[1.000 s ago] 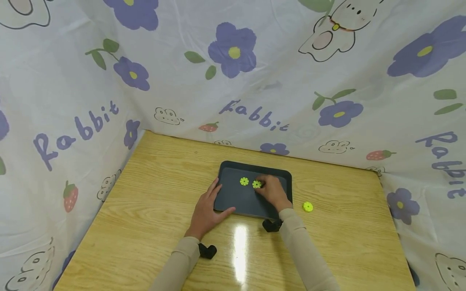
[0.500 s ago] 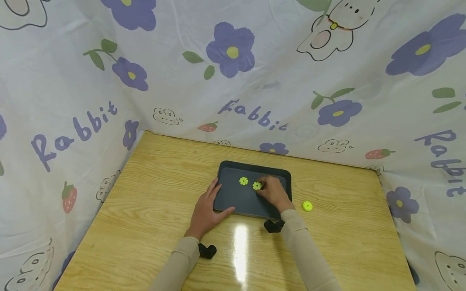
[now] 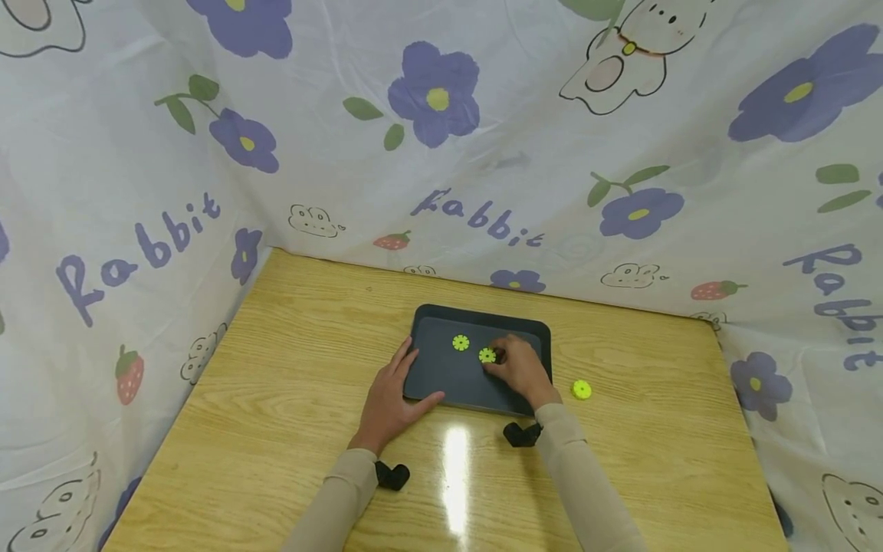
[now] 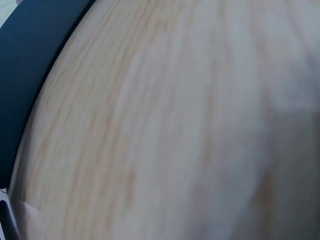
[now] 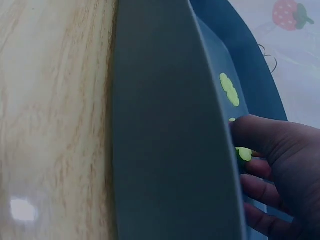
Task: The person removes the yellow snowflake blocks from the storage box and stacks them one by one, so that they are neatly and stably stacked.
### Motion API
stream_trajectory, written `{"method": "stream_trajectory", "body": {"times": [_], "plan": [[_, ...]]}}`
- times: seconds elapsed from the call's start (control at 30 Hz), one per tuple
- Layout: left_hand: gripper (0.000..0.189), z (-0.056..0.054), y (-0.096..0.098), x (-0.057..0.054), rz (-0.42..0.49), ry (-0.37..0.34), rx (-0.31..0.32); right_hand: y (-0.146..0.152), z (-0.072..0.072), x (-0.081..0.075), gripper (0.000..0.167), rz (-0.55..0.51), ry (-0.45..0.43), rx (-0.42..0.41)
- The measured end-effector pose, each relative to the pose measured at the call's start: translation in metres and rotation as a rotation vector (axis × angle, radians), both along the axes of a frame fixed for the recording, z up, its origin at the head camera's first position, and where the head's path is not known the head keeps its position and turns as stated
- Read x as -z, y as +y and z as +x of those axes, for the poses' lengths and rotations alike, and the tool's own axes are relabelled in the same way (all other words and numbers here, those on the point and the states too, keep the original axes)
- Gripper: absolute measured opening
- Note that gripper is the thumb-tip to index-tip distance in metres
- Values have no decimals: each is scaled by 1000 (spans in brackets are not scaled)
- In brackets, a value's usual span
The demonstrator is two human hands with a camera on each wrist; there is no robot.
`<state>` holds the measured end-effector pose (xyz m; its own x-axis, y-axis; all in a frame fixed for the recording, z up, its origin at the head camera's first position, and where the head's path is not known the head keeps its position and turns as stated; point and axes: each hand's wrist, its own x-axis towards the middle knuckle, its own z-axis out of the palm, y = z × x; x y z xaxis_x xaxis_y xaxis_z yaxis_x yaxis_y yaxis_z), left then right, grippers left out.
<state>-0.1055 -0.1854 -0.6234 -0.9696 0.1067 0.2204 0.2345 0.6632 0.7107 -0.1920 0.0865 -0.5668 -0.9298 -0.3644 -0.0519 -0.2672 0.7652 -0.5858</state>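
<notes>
A dark grey rectangular tray [image 3: 441,383] sits on the table. My left hand [image 3: 388,405] steadies its front left corner, fingers straight along the left side and thumb at the front edge. Over the tray, my right hand [image 3: 519,368] pinches a yellow-green notched plastic disc [image 3: 487,356] between thumb and fingers. A matching disc [image 3: 461,343] lies on the tray floor to its left. In the right wrist view, the fingers [image 5: 260,135] partly hide the held disc [image 5: 244,153] behind the tray wall. The left wrist view has only the tray's side [image 4: 30,65] and blurred table.
To the right of the tray, a brighter yellow-green disc [image 3: 582,390], possibly stacked, lies on the wooden table [image 3: 290,360]. A patterned white cloth [image 3: 331,169] hangs around the table's back and sides. A black camera mount [image 3: 522,435] projects from the right wrist.
The right hand has shifted the pinched disc slightly toward the front of the tray. The left hand keeps its place at the corner. The head view has drifted a little.
</notes>
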Motion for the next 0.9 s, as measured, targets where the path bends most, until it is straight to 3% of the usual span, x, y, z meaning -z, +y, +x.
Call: {"method": "stream_trajectory", "body": {"times": [0.53,0.9], "plan": [[93,-3,1,0,18,2,8,33,15,-35,40,18,125,26],[94,-3,0,6,20,22,12,68,30,-42,39,-1,159,113]]}}
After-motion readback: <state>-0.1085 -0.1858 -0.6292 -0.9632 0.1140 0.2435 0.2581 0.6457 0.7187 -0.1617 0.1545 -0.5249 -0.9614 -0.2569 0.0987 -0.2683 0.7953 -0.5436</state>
